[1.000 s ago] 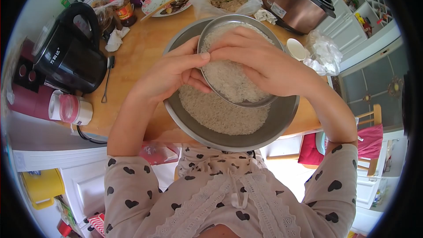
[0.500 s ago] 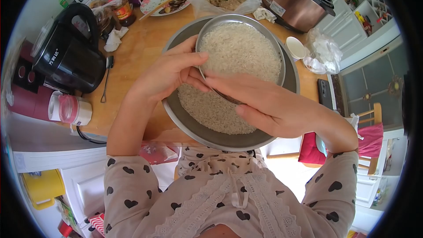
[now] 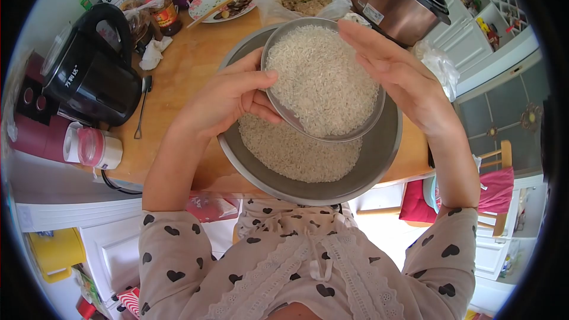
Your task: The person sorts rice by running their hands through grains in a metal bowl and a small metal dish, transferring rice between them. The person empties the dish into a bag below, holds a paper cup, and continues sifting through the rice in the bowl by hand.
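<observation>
A shallow round metal bowl [image 3: 280, 105] full of white rice [image 3: 323, 80] is held over a wide metal basin [image 3: 379, 163]. My left hand [image 3: 246, 86] grips this bowl at its left rim, thumb on top and fingers curled underneath. More rice [image 3: 302, 154] lies in the bottom of the basin, partly hidden by the bowl. At the bowl's upper right edge is my right hand [image 3: 394, 74], its fingers stretched out and holding nothing. Whether the right hand touches the rim I cannot tell.
A black electric kettle [image 3: 98, 77] and a long-handled spoon [image 3: 143, 106] are on the left. Behind the basin are a floral plate [image 3: 207, 1] and a plastic bag of food [image 3: 305, 5]. A rice cooker [image 3: 391, 6] stands at the back right.
My right hand has moved from the bowl's near edge up to its upper right side. The rice at the near edge now shows. My left hand keeps its grip.
</observation>
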A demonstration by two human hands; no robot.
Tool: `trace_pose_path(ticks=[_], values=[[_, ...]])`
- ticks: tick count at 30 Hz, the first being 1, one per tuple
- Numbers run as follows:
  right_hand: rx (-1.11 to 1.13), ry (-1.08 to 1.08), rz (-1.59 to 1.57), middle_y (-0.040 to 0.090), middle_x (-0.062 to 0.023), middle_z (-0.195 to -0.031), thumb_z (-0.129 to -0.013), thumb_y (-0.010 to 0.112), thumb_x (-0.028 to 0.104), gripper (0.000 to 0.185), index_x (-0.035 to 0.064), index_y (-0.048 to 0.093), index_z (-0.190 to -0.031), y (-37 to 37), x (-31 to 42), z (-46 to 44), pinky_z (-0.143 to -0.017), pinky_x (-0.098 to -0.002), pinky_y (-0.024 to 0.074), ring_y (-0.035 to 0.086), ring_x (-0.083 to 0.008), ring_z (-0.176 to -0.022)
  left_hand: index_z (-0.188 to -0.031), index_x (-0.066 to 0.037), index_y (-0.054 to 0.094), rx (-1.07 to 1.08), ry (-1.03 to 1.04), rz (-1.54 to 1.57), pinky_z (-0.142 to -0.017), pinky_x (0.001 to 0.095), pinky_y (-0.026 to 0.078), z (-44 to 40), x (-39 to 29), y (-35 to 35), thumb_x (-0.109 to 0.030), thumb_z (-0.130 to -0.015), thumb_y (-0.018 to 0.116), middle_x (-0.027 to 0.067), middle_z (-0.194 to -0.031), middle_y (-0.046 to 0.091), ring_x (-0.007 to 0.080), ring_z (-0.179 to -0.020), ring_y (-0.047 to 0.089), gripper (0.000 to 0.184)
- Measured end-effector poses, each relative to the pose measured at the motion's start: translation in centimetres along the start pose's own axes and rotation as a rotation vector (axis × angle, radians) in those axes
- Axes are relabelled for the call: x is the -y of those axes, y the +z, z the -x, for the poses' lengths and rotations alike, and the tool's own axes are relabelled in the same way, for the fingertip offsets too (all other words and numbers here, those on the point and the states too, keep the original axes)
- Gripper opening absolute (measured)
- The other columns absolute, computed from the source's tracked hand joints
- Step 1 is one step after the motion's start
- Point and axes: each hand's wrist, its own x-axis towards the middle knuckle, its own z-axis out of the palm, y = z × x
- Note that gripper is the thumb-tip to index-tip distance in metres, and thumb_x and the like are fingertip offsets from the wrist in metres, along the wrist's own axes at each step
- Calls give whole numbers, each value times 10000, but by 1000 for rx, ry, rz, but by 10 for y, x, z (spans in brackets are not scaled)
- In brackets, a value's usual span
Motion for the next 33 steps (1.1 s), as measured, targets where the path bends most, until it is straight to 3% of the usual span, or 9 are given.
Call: trace_pose_path(ticks=[4, 9, 15, 21, 26, 29, 30, 33], values=[[158, -96, 156, 351, -146, -1502, -974, 446, 211, 544, -31, 324, -1446, 1, 7, 9, -1139, -337, 221, 298, -235, -1401, -1446, -29, 286, 2, 0, -17, -713, 325, 592, 0, 1, -2, -220, -928, 550, 114, -1176, 585, 185, -886, 673, 611], [573, -53, 366, 265, -215, -1520, -1020, 359, 340, 592, -56, 267, -1451, 20, 5, 25, -1151, -389, 201, 247, -320, -1420, -1444, -37, 290, -7, 14, -31, -736, 339, 586, 0, 1, -2, -201, -913, 564, 116, -1187, 578, 205, -919, 670, 619], [678, -143, 437, 223, -270, -1511, -1017, 360, 378, 645, -71, 204, -1454, 36, -3, 19, -1154, -399, 209, 214, -363, -1422, -1432, -33, 301, -2, 6, -50, -737, 337, 587, -1, 4, -3, -181, -903, 561, 116, -1176, 571, 199, -915, 664, 607], [528, -227, 797, 191, -258, -1529, -1011, 335, 455, 707, -83, 207, -1452, 32, -14, 2, -1162, -391, 189, 179, -353, -1435, -1454, -33, 270, -1, 1, -25, -711, 324, 599, 1, 1, 0, -142, -887, 553, 113, -1192, 579, 182, -914, 670, 643], [354, -62, 447, 199, -201, -1551, -991, 335, 540, 762, -36, 216, -1476, 8, -10, -9, -1166, -359, 164, 193, -288, -1442, -1441, -44, 270, 18, -1, -16, -749, 350, 593, 0, 1, -4, -133, -888, 536, 133, -1209, 570, 224, -962, 668, 620], [259, -39, 278, 270, -171, -1533, -988, 365, 533, 741, -19, 260, -1471, -6, -7, -12, -1164, -360, 173, 245, -264, -1422, -1442, -38, 270, -1, -6, -43, -749, 348, 592, -1, 1, -3, -130, -887, 533, 130, -1204, 573, 219, -958, 668, 621], [215, -35, 240, 348, -150, -1497, -988, 382, 521, 713, -15, 314, -1453, -10, -10, -13, -1156, -356, 197, 301, -244, -1395, -1442, -37, 270, 4, -4, -42, -749, 348, 592, -1, 1, -3, -132, -886, 534, 129, -1204, 574, 218, -957, 668, 623], [198, -41, 108, 377, -140, -1482, -987, 392, 516, 697, -3, 336, -1449, -19, -13, -15, -1141, -349, 233, 324, -232, -1384, -1449, -26, 264, 10, 5, -41, -732, 331, 596, -1, 2, -4, -138, -885, 540, 128, -1201, 580, 203, -945, 669, 639]])
